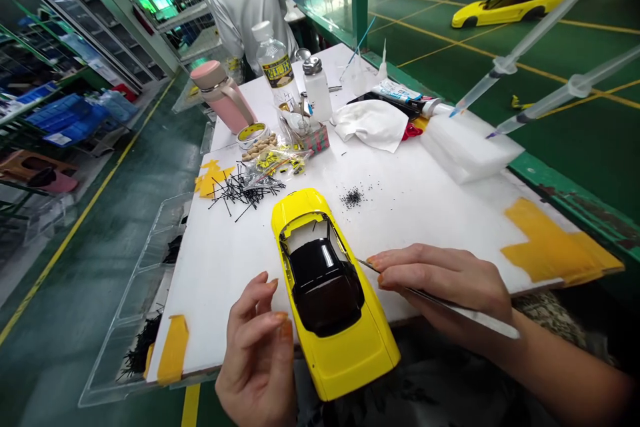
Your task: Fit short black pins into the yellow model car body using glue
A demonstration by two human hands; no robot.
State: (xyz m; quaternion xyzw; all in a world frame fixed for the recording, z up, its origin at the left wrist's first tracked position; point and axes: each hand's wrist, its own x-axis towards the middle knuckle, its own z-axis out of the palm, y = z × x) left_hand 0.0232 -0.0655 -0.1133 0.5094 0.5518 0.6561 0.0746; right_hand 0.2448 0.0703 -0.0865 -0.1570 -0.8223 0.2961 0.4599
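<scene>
A yellow model car body (345, 347) with a black roof lies across the near edge of the white board (225, 293), its far end pointing away from me. Left of it is my left hand (260, 353), fingers curled, the thumb and a fingertip pressed together; whatever may be between them is too small to make out. My right hand (445, 280) grips metal tweezers (465, 312), whose tip reaches the car's right side. Tiny black grains (353, 197) lie scattered beyond the car. To their left is a pile of thin black sticks (243, 188).
A pink flask (223, 97), a plastic bottle (277, 70), a tape roll (251, 135), a white cloth (371, 123) and a foam block (465, 147) with two syringes stand farther back. Another yellow car (510, 5) is on the green surface. A person in white (250, 0) sits ahead.
</scene>
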